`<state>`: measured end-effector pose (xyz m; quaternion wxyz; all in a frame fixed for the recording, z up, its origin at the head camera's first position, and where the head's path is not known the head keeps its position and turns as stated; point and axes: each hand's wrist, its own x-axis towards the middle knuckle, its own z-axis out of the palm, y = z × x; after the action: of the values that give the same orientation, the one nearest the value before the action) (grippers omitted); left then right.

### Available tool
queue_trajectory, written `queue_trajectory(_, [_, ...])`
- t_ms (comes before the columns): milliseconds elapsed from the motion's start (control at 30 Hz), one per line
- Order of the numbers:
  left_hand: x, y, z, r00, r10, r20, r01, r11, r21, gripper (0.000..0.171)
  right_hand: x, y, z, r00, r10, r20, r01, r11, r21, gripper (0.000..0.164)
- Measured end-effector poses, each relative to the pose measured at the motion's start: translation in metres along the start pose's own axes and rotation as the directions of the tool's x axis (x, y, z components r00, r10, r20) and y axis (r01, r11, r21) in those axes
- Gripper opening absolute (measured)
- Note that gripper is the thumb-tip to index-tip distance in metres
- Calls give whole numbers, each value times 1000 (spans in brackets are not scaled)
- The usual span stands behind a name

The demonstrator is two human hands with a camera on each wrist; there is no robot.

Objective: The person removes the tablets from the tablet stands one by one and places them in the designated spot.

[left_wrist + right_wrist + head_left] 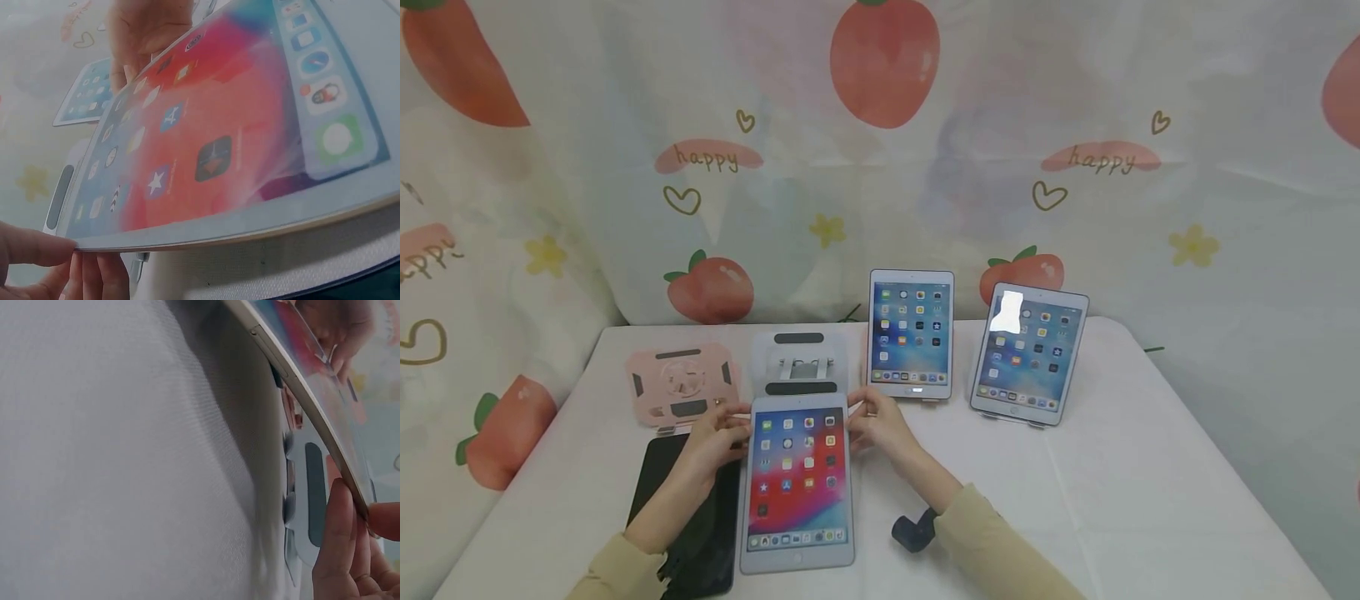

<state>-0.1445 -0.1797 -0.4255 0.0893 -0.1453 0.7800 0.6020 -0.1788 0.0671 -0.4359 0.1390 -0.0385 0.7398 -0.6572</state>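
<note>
A white tablet (799,475) with a lit red and blue home screen is held between both hands near its top corners. My left hand (718,440) pinches the left edge, thumb above and fingers beneath in the left wrist view. On the opposite edge my right hand (877,423) pinches with thumb and fingertips, seen close in the right wrist view. The tablet's top end is raised off the cloth, with shadow under its edge. Just beyond it stands a white tablet stand (801,360) with dark pads, its lower part hidden by the tablet.
A pink stand (685,382) is at the left, with a black tablet (651,467) lying below it, partly under my left arm. Two lit tablets, one upright (911,333) and one tilted (1028,354), rest on stands behind. A dark curved object (913,533) lies by my right sleeve.
</note>
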Motion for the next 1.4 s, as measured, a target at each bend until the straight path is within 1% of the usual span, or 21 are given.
queue_trajectory(167, [0,-3,0,1000,8,12,-8,1000,26,40,1,2,1,1000,11,-3,-11,1000,-14,29])
queue_trajectory(333, [0,-6,0,999,20,40,-22,999,48,42,3,8,0,1000,23,4,-22,997,-71,29])
queue_trajectory(467, [1,-7,0,998,29,63,-34,996,80,42,3,11,-2,999,40,21,-38,995,-90,29])
queue_trajectory(700, [0,-6,2,997,19,74,-29,990,141,42,0,13,-1,998,58,38,-52,989,-138,32])
queue_trajectory(767, [0,-6,2,997,18,76,-29,987,156,42,-5,6,-1,997,61,44,-54,987,-153,31])
queue_trajectory(933, [0,-7,2,995,11,101,-29,984,178,42,-5,7,-1,996,70,57,-59,984,-170,29])
queue_trajectory(1000, [1,-8,2,993,12,115,-33,983,182,41,0,15,-1,996,75,55,-64,982,-176,29])
queue_trajectory(1200, [2,-8,4,992,0,128,-29,974,224,42,-1,14,2,995,88,46,-74,967,-243,30])
queue_trajectory(1400, [4,-8,6,991,-6,135,-25,973,231,45,-2,11,2,993,102,59,-81,952,-296,33])
